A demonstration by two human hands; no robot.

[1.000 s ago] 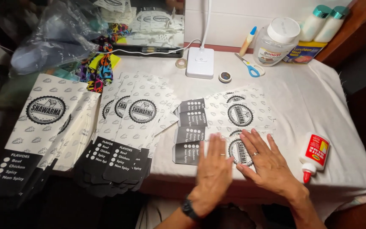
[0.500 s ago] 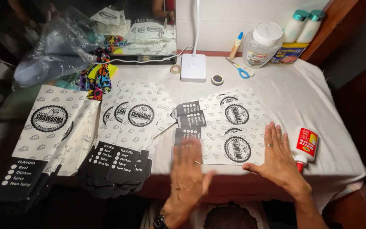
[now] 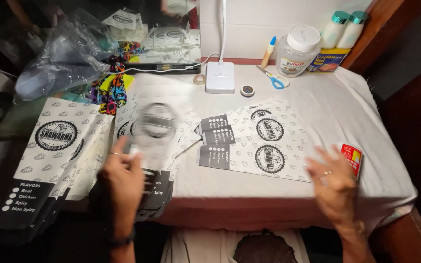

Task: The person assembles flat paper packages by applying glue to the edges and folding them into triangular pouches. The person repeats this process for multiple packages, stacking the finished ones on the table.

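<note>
My left hand (image 3: 123,178) grips the lower end of a printed white paper sleeve (image 3: 154,129), which is raised and motion-blurred over the middle stack of sleeves (image 3: 159,187). My right hand (image 3: 334,185), blurred with its fingers spread, hovers at the table's front right, just short of a red-labelled glue bottle (image 3: 353,158); it holds nothing. Between the hands, three overlapping sleeves (image 3: 264,146) with round black logos and dark ends lie flat on the white tablecloth (image 3: 317,102). A larger pile of the same sleeves (image 3: 49,146) lies at the far left.
At the back stand a white lamp base (image 3: 220,77), blue-handled scissors (image 3: 271,80), a white-lidded jar (image 3: 298,56), two green-capped bottles (image 3: 342,29) and a tape roll (image 3: 199,79). A clear plastic bag (image 3: 69,58) and colourful cloth (image 3: 115,90) sit back left. The table's edge runs along my front.
My left hand left the centre sleeves, moved left to the middle stack and lifted one sleeve. My right hand slid right toward the glue bottle.
</note>
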